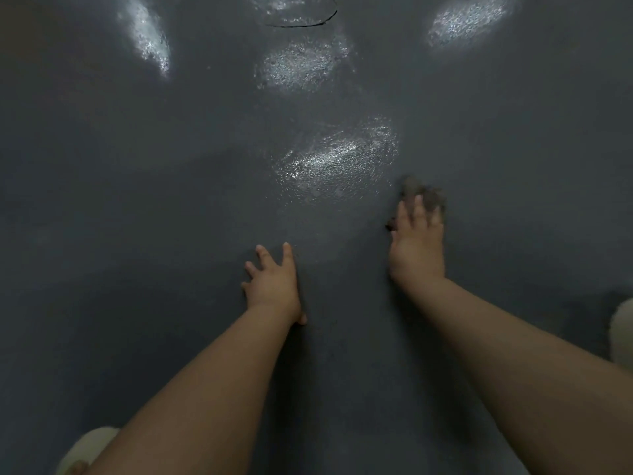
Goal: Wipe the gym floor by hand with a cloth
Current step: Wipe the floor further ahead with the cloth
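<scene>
1. The floor [171, 200] is dark grey, textured, and fills the whole view; bright patches of reflected light lie on it.
2. The cloth [424, 197] is a small dark grey wad lying on the floor, just right of the nearest bright patch [337, 162].
3. The right hand [416, 248] lies palm-down on the near part of the cloth. Its grip is spread: the fingers [418, 209] stretch flat over the cloth and press it to the floor, not curled round it.
4. Most of the cloth shows beyond the fingertips, on their far side; a small dark scrap of it also peeks out at the hand's left edge, near the thumb side.
5. The left hand [272, 286] rests flat on the bare floor, nearer the person than the cloth and to its left, well apart from it. Its grip is spread too, fingers fanned out, touching only the floor.
6. Both forearms are bare and reach in from the bottom of the view.
7. A thin dark line [308, 24] curves across the floor far beyond the cloth, at the top edge.
8. Pale rounded shapes, too blurred to identify, sit at the bottom left corner [87, 447] and at the right edge [621, 327].
</scene>
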A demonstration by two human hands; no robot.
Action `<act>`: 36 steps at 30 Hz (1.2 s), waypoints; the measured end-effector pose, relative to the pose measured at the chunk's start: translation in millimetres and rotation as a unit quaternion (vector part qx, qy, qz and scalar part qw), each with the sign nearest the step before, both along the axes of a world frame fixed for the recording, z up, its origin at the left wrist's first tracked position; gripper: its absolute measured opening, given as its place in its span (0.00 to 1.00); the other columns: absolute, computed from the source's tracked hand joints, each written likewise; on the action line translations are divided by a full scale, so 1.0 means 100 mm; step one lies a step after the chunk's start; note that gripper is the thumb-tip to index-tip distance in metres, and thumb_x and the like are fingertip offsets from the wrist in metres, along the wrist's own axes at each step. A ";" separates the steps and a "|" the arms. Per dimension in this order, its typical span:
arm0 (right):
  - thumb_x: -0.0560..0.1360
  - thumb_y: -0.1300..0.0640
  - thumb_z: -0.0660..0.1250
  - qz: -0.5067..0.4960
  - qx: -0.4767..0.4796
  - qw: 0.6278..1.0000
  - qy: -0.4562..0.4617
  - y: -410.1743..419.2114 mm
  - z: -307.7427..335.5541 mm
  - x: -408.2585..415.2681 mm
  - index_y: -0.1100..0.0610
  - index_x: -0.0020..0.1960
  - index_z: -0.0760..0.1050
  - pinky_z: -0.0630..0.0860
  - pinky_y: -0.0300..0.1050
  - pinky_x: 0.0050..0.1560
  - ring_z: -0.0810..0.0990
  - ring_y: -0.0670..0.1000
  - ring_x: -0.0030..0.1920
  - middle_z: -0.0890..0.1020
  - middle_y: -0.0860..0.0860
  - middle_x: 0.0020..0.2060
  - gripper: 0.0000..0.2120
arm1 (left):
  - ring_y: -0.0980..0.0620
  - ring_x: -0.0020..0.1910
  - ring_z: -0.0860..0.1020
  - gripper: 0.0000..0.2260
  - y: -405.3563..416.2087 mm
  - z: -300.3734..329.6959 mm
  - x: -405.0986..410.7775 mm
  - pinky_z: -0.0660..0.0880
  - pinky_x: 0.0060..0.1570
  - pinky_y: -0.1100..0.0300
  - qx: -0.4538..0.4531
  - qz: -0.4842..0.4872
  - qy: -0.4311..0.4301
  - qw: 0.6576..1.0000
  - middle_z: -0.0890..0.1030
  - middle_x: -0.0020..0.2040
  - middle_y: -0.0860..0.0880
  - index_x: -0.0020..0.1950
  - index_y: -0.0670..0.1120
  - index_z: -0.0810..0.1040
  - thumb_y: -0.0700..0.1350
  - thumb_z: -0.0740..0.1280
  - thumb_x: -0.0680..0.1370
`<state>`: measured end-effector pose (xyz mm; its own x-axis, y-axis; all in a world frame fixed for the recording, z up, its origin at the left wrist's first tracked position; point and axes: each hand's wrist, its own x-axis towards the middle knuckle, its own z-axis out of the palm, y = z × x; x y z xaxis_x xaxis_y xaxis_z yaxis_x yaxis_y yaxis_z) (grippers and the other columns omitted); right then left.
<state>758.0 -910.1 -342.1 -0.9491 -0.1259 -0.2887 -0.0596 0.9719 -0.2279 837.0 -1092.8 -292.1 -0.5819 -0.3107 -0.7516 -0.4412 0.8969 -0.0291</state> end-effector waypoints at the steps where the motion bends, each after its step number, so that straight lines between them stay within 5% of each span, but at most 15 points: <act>1: 0.82 0.57 0.53 0.056 -0.011 0.998 -0.001 -0.14 0.00 0.08 0.58 0.77 0.48 0.40 0.56 0.74 0.41 0.66 0.75 0.46 0.58 0.77 0.27 | 0.32 0.75 0.45 0.58 0.00 0.00 0.00 0.61 0.70 0.40 0.002 -0.001 0.002 1.000 0.36 0.76 0.37 0.77 0.50 0.35 0.49 0.79 0.66; 3: 0.81 0.57 0.54 0.159 -0.048 0.986 -0.019 -0.39 -0.01 0.29 0.58 0.76 0.55 0.47 0.59 0.74 0.47 0.67 0.75 0.51 0.59 0.76 0.25 | 0.32 0.75 0.46 0.58 -0.01 -0.01 0.00 0.62 0.69 0.40 0.001 -0.003 0.006 1.000 0.37 0.76 0.36 0.77 0.50 0.36 0.49 0.79 0.65; 6: 0.74 0.53 0.54 0.287 -0.064 0.956 0.004 -0.51 -0.05 0.52 0.58 0.64 0.76 0.71 0.62 0.60 0.73 0.68 0.63 0.74 0.59 0.66 0.23 | 0.33 0.75 0.46 0.59 -0.03 -0.02 0.01 0.64 0.68 0.40 0.006 -0.001 0.012 1.000 0.37 0.76 0.37 0.77 0.51 0.37 0.50 0.80 0.64; 8: 0.72 0.55 0.56 0.295 -0.041 0.954 0.017 -0.43 -0.11 0.44 0.58 0.63 0.77 0.74 0.60 0.56 0.76 0.67 0.61 0.77 0.59 0.63 0.22 | 0.33 0.75 0.46 0.59 -0.04 -0.03 0.02 0.64 0.68 0.41 0.012 0.002 0.015 1.000 0.37 0.76 0.37 0.77 0.51 0.37 0.49 0.80 0.64; 11: 0.75 0.61 0.64 0.167 -0.044 0.983 0.058 -0.37 -0.11 0.17 0.60 0.70 0.68 0.65 0.59 0.67 0.64 0.69 0.69 0.66 0.62 0.71 0.24 | 0.32 0.75 0.46 0.57 -0.04 -0.02 0.02 0.64 0.68 0.40 0.021 0.000 0.018 1.000 0.37 0.76 0.37 0.77 0.51 0.37 0.48 0.79 0.65; 14: 0.82 0.56 0.53 0.007 -0.021 1.000 0.016 -0.50 0.00 -0.11 0.55 0.78 0.50 0.43 0.53 0.75 0.42 0.64 0.75 0.46 0.55 0.77 0.26 | 0.32 0.75 0.44 0.57 -0.05 -0.03 0.02 0.60 0.70 0.40 0.031 0.005 0.013 0.999 0.35 0.75 0.37 0.77 0.51 0.35 0.48 0.78 0.67; 17: 0.82 0.57 0.52 -0.034 -0.007 0.999 0.002 -0.79 0.04 -0.30 0.55 0.78 0.46 0.40 0.55 0.74 0.38 0.64 0.75 0.42 0.54 0.77 0.27 | 0.32 0.75 0.44 0.57 -0.06 -0.06 0.02 0.59 0.70 0.40 0.037 0.009 0.015 0.999 0.35 0.75 0.37 0.77 0.51 0.35 0.47 0.78 0.67; 23: 0.82 0.57 0.52 0.240 -0.034 0.969 -0.041 -1.46 0.13 -0.18 0.54 0.78 0.48 0.41 0.54 0.74 0.38 0.61 0.76 0.42 0.52 0.77 0.26 | 0.32 0.75 0.43 0.54 -0.06 -0.08 -0.01 0.59 0.69 0.40 0.046 0.015 0.007 0.999 0.34 0.75 0.38 0.78 0.50 0.38 0.46 0.77 0.68; 26: 0.82 0.57 0.53 0.279 -0.072 0.957 -0.038 -1.38 0.08 -0.16 0.53 0.77 0.51 0.42 0.50 0.75 0.40 0.58 0.76 0.44 0.51 0.77 0.25 | 0.32 0.75 0.43 0.54 -0.05 -0.08 -0.02 0.59 0.69 0.40 0.046 0.017 0.002 0.999 0.34 0.75 0.38 0.77 0.50 0.37 0.46 0.77 0.68; 32: 0.80 0.61 0.57 0.036 -0.052 0.996 0.066 -0.24 -0.08 -0.13 0.60 0.75 0.58 0.42 0.47 0.74 0.48 0.62 0.76 0.52 0.58 0.76 0.24 | 0.32 0.74 0.41 0.55 -0.06 -0.04 -0.03 0.56 0.70 0.38 0.066 0.030 0.015 0.997 0.33 0.75 0.37 0.77 0.50 0.36 0.43 0.77 0.68; 36: 0.81 0.59 0.53 -0.185 -0.001 0.981 0.059 0.48 -0.10 0.09 0.63 0.75 0.57 0.41 0.50 0.74 0.49 0.64 0.76 0.53 0.63 0.76 0.24 | 0.32 0.74 0.41 0.55 -0.04 -0.03 -0.03 0.55 0.70 0.39 0.063 0.034 0.020 0.997 0.33 0.75 0.38 0.77 0.50 0.36 0.43 0.77 0.68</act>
